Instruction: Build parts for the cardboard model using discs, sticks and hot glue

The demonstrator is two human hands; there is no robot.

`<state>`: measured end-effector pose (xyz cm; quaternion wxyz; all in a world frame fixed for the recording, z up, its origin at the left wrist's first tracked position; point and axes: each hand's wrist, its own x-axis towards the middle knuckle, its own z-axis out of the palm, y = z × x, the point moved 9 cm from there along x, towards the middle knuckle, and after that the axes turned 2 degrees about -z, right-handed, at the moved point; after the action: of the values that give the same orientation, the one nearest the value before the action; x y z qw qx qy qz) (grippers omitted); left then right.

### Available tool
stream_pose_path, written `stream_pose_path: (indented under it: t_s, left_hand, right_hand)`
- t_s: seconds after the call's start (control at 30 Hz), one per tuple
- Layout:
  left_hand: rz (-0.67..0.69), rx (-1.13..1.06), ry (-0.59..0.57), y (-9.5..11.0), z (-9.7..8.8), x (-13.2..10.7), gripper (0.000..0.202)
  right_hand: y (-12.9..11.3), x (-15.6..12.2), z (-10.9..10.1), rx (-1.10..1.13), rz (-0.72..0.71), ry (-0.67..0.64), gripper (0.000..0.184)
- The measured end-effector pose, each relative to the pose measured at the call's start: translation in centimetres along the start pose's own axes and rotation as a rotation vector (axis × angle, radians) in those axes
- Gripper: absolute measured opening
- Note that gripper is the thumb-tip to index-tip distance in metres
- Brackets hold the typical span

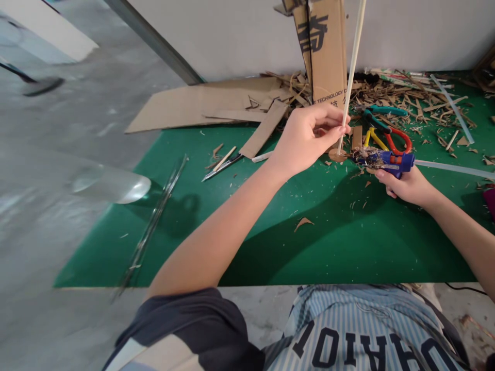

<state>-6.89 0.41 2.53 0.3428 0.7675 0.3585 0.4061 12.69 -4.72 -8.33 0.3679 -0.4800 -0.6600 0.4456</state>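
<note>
Stick (353, 67) is standing almost upright at the far middle of the mat (270, 232), its long axis running from the top edge of the view down to a small round disc (337, 155) of cardboard, on which its lower end appears to be resting. It is leaning slightly to the right at the top.

The left hand (305, 136) is pinching the stick low down, just above the disc, with thumb and fingertips closed round it and the arm reaching in from the near left. The right hand (408, 186) is gripping a blue gun (394, 161), fingers wrapped under its body. The gun is lying nearly level and pointing left, so its crusted nozzle is sitting just beside the foot of the stick, on the right of the disc. The left hand is thus touching the stick, while the right is reaching it only through the gun. A clear glue rod (452, 168) is trailing out of the back of the gun to the right.

The stick is looking thin, straight, pale cream and smooth, and much longer than the hand holding it. Its top is running out of view.

Behind it a tall box (325, 51) is standing against the wall. Pliers (390, 135) with red, yellow and teal handles are lying just beyond the gun, among scraps (406, 93). A knife (222, 167) is lying well to the left, near a flat sheet (201, 105).
</note>
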Motion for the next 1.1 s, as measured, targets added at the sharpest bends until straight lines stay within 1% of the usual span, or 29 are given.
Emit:
stream_pose_path:
  t_s: [0.3, 0.53, 0.77, 0.87, 1.0, 1.1]
  left_hand:
    - [0.005, 0.02, 0.016, 0.1, 0.0, 0.0, 0.018]
    - [0.009, 0.025, 0.022, 0.1, 0.0, 0.0, 0.02]
    - [0.002, 0.013, 0.022, -0.3, 0.0, 0.1, 0.017]
    - [0.001, 0.011, 0.026, -0.4, 0.0, 0.1, 0.017]
    - [0.007, 0.015, 0.033, -0.3, -0.1, 0.1, 0.019]
    - [0.011, 0.026, 0.04, -0.2, -0.1, 0.1, 0.019]
  right_hand:
    - [-1.7, 0.0, 0.2, -0.065, -0.06, 0.005, 0.043]
    - [-1.8, 0.0, 0.2, -0.08, -0.072, 0.016, 0.044]
    - [-2.5, 0.0, 0.3, -0.08, -0.096, 0.01, 0.042]
    - [-2.4, -0.1, 0.4, -0.079, -0.091, -0.001, 0.041]
    - [-1.7, -0.2, 0.4, -0.075, -0.041, -0.015, 0.04]
    - [-1.6, -0.3, 0.5, -0.071, -0.027, -0.018, 0.04]
